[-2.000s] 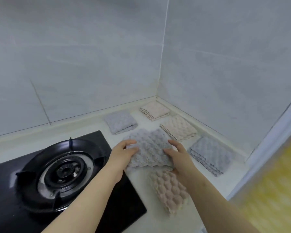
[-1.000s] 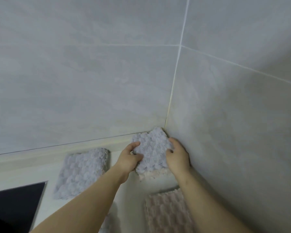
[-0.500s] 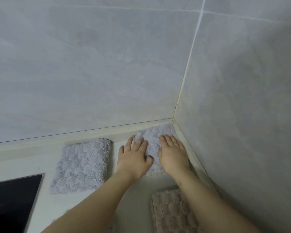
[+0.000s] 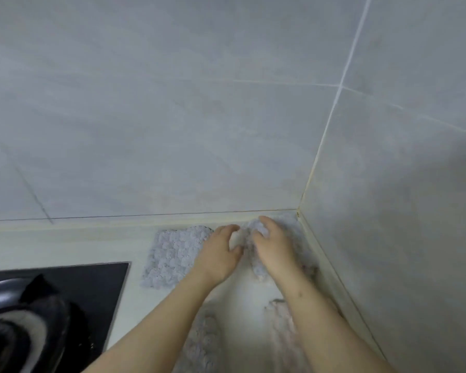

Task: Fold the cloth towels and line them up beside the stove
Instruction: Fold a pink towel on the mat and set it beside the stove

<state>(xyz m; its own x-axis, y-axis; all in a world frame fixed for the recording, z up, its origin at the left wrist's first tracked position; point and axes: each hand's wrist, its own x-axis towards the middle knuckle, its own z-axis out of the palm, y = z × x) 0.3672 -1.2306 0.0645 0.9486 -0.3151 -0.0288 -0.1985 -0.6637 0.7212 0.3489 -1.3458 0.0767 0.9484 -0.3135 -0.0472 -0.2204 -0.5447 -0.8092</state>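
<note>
A grey bobbled towel (image 4: pixel 292 224) lies in the counter's corner, on top of another cloth whose pale edge (image 4: pixel 260 275) peeks out. My right hand (image 4: pixel 273 249) rests on the grey towel with its fingers curled around a bunched-up part. My left hand (image 4: pixel 218 254) is at the towel's left edge, fingers spread, with nothing clearly gripped. A folded grey towel (image 4: pixel 172 254) lies flat to the left along the back wall. A second grey towel (image 4: pixel 202 343) and a blurred beige one (image 4: pixel 280 327) lie nearer me, partly under my forearms.
The black glass stove (image 4: pixel 92 289) with its burner grate (image 4: pixel 19 319) fills the lower left. Grey tiled walls meet at the corner (image 4: pixel 297 211) right behind the towels. A pale strip of counter (image 4: pixel 65 243) runs along the back wall.
My hands lay flat on the corner towel before. The right fingers have now curled and bunched the cloth, and the left hand has slid to its left edge. The view has shifted left, showing the stove.
</note>
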